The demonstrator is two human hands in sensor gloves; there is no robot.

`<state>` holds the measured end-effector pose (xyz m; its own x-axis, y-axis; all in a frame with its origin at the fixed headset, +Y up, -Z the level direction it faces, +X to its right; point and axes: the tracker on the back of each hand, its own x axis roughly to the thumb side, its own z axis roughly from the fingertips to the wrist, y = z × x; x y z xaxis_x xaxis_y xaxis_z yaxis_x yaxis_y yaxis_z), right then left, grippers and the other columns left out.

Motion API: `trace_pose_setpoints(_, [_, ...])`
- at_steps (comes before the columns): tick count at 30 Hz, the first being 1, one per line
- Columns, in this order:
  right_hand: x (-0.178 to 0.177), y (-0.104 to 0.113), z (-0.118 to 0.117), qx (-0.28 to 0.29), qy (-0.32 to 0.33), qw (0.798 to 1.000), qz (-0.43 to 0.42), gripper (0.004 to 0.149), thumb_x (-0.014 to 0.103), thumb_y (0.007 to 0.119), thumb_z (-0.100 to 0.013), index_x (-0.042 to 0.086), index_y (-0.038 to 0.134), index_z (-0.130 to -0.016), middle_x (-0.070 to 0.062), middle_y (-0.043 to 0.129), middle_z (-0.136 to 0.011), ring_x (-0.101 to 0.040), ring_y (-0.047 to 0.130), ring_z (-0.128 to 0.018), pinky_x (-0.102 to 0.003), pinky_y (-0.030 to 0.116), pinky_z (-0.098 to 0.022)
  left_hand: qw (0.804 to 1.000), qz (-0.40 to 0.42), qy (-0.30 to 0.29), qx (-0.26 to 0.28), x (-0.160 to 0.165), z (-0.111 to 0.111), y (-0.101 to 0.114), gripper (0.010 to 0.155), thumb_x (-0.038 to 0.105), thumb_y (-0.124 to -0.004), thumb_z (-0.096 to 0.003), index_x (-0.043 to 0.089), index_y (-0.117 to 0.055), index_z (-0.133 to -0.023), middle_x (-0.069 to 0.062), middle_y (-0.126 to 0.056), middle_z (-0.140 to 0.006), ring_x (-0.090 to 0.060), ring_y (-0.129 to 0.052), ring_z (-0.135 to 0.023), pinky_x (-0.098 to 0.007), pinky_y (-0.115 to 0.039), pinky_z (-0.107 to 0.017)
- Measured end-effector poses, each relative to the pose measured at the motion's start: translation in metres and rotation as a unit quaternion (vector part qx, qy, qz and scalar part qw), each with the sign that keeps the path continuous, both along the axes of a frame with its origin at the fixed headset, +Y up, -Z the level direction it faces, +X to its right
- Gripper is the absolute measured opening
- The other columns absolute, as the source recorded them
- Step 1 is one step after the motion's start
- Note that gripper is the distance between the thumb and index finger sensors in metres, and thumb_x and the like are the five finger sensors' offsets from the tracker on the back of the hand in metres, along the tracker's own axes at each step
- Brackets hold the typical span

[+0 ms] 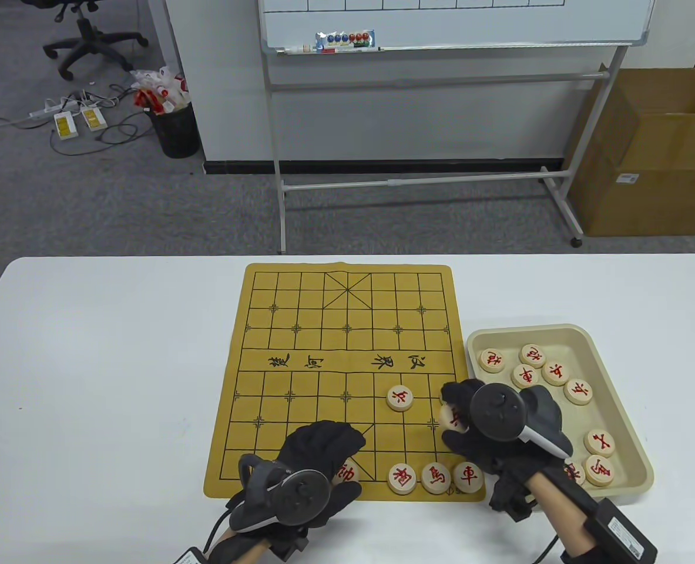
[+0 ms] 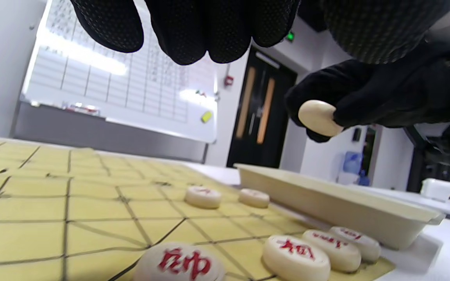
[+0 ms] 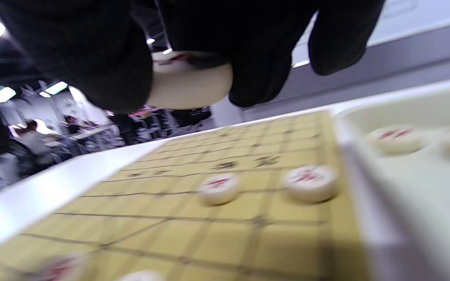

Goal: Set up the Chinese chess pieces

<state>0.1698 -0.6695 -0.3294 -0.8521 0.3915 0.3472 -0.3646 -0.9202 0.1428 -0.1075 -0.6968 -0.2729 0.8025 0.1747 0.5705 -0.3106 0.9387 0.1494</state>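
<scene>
The yellow board (image 1: 300, 329) lies on the white table. My right hand (image 1: 463, 412) pinches a cream piece with a red character (image 1: 454, 418) and holds it above the board's right side; it also shows as a held piece (image 2: 318, 117) and a held piece (image 3: 188, 84). My left hand (image 1: 341, 447) hovers over the near row with loosely curled fingers (image 2: 193, 39) and holds nothing. Just under it lies the general piece (image 2: 180, 265). Three pieces (image 1: 435, 477) stand in the near row. Two soldiers (image 3: 219, 188) sit further up.
A beige tray (image 1: 558, 332) with several red pieces stands right of the board, beside my right wrist. A whiteboard stand (image 1: 417, 182) and a cardboard box (image 1: 658, 164) are behind the table. The table's left half (image 1: 100, 376) is bare.
</scene>
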Motion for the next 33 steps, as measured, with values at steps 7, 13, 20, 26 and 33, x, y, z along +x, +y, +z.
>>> trace_pose_setpoints(7, [-0.041,-0.02,0.022,-0.088,0.099,0.984,-0.118,0.078,0.046,0.09,-0.04,0.008,0.067,-0.104,-0.021,0.074,-0.1,-0.032,0.093,-0.077,-0.06,0.07,-0.069,0.998,0.008,-0.031,0.05,0.016,0.014,-0.001,0.073,0.054,-0.08,-0.0347,0.038,-0.053,-0.101,0.005,-0.068,-0.101,-0.021,-0.075,-0.093,-0.049,-0.069,-0.074])
trace_pose_setpoints(13, [-0.055,-0.026,0.035,-0.122,0.133,0.972,-0.149,0.089,0.047,0.089,-0.04,0.004,0.054,-0.108,-0.02,0.076,-0.099,-0.031,0.095,-0.075,-0.058,0.071,-0.068,0.994,0.004,-0.05,0.099,0.024,0.021,-0.004,0.055,0.052,-0.083,-0.0329,0.047,-0.073,-0.086,0.007,-0.076,-0.092,-0.019,-0.081,-0.084,-0.047,-0.072,-0.072])
trace_pose_setpoints(20, [-0.051,-0.024,0.039,-0.065,0.107,0.983,-0.137,0.087,0.044,0.085,-0.044,0.006,0.046,-0.112,-0.023,0.066,-0.105,-0.038,0.085,-0.084,-0.064,0.059,-0.072,0.993,0.021,-0.029,0.116,0.013,0.011,0.007,0.051,0.05,-0.085,-0.0313,0.04,-0.084,-0.082,0.011,-0.088,-0.09,-0.015,-0.094,-0.084,-0.043,-0.082,-0.067])
trace_pose_setpoints(26, [-0.045,-0.009,0.054,0.073,0.069,0.995,-0.025,0.085,0.047,0.08,-0.045,0.008,0.045,-0.113,-0.022,0.065,-0.107,-0.038,0.084,-0.087,-0.065,0.057,-0.073,0.991,0.026,0.09,0.095,-0.04,-0.03,0.033,0.052,0.048,-0.089,-0.0297,0.04,-0.088,-0.081,0.006,-0.103,-0.076,-0.014,-0.107,-0.063,-0.04,-0.092,-0.053])
trace_pose_setpoints(33, [-0.038,-0.004,0.057,0.094,0.061,0.994,-0.017,0.083,0.046,0.079,-0.046,0.01,0.047,-0.112,-0.021,0.066,-0.106,-0.04,0.084,-0.087,-0.065,0.056,-0.073,0.961,-0.121,0.24,0.066,-0.097,-0.095,0.02,0.054,0.05,-0.091,-0.0261,0.036,-0.088,-0.078,0.011,-0.105,-0.069,-0.012,-0.108,-0.06,-0.038,-0.092,-0.052])
